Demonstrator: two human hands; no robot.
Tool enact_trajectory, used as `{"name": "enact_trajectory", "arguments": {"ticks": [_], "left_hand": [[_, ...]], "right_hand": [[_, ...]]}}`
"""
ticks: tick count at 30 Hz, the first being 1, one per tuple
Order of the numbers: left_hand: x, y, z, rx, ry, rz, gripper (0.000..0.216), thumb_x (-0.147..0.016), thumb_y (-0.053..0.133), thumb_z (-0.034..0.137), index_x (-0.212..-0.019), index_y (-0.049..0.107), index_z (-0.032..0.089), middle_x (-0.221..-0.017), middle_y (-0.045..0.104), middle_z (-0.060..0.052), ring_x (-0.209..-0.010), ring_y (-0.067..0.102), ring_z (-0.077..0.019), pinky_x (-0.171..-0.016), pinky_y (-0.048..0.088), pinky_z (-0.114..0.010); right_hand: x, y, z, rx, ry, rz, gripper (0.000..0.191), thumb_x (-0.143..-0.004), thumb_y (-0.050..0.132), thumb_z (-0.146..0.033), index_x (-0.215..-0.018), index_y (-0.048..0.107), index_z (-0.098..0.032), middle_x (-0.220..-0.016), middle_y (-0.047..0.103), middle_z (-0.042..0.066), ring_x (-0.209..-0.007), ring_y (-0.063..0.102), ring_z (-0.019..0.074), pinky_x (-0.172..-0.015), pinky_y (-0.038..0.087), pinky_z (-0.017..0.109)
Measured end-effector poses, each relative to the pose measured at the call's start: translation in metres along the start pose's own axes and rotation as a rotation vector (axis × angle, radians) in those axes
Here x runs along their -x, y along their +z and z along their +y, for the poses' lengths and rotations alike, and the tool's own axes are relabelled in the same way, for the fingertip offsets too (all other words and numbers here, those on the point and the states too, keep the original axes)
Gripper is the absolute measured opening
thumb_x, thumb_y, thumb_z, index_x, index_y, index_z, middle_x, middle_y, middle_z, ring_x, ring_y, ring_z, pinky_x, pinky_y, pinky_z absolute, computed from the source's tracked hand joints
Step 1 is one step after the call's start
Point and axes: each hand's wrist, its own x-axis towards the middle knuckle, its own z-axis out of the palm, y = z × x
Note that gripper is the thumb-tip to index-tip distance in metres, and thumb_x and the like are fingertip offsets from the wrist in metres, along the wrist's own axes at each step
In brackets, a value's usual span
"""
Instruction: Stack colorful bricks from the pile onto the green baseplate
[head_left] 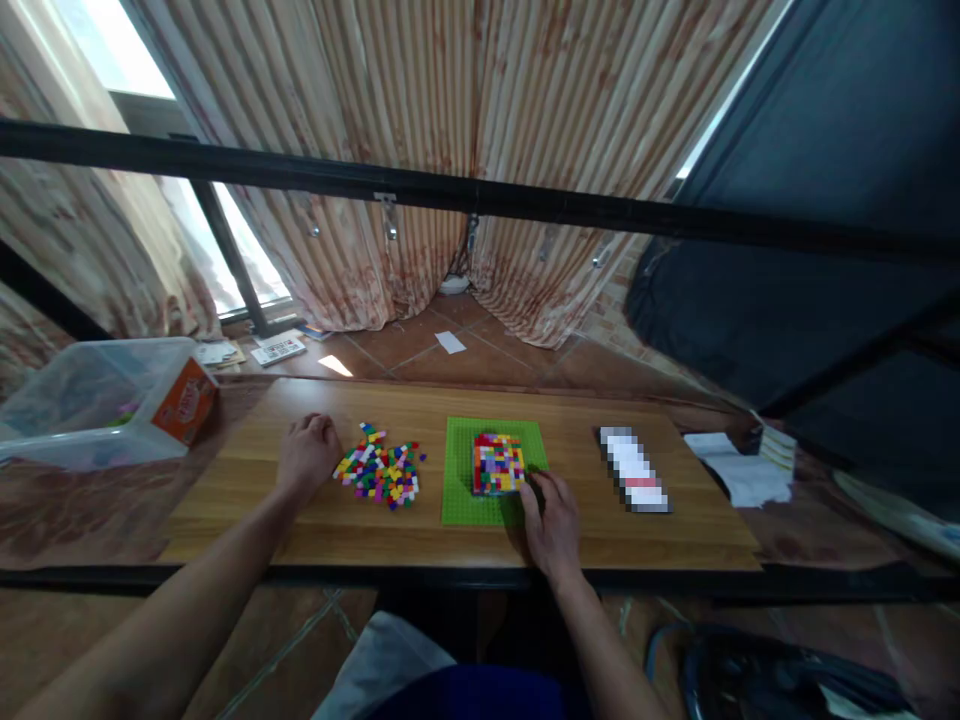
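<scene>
L hand (pixel 309 452) was curled beside loose bricks (pixel 381 470); couldn't tell if holding any. R hand (pixel 553 510), loosely open, was just R of brick block (pixel 498 465) on grn baseplate (pixel 459 508).

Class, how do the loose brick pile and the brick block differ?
The loose brick pile is scattered, with a ragged outline; the brick block is packed tight and nearly square. The pile lies on the wooden table; the block sits on the green baseplate. Both mix many colours.

Head-height view down, tabletop (pixel 431 540) seemingly near
</scene>
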Motion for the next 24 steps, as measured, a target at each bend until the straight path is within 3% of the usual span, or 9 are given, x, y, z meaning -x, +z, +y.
{"name": "enact_trajectory", "arguments": {"ticks": [17,21,24], "left_hand": [[0.005,0.0,0.004,0.032,-0.019,-0.017,0.029,-0.087,0.041,0.019,-0.098,0.068,0.016,-0.108,0.067,-0.013,-0.107,0.057,-0.0277,-0.099,0.042,-0.041],[0.006,0.0,0.003,0.026,-0.03,-0.018,0.03,-0.088,0.041,0.019,-0.101,0.068,0.014,-0.111,0.066,-0.014,-0.106,0.056,-0.0277,-0.098,0.042,-0.041],[0.006,0.001,0.003,0.02,-0.035,-0.01,0.03,-0.088,0.042,0.019,-0.102,0.068,0.014,-0.112,0.066,-0.014,-0.106,0.057,-0.0275,-0.097,0.042,-0.041]], "right_hand": [[0.002,-0.003,0.01,0.008,0.008,-0.011,0.058,-0.093,0.037,-0.059,-0.105,0.068,-0.011,-0.109,0.066,0.019,-0.105,0.058,0.0284,-0.098,0.044,0.048],[0.007,-0.008,0.009,0.02,-0.035,0.087,0.05,-0.096,0.038,-0.051,-0.105,0.068,-0.012,-0.108,0.066,0.018,-0.106,0.058,0.028,-0.097,0.045,0.048],[0.011,-0.009,-0.008,0.008,-0.128,0.184,0.039,-0.096,0.042,-0.043,-0.104,0.069,-0.014,-0.105,0.067,0.016,-0.104,0.06,0.0264,-0.096,0.046,0.047]]}}
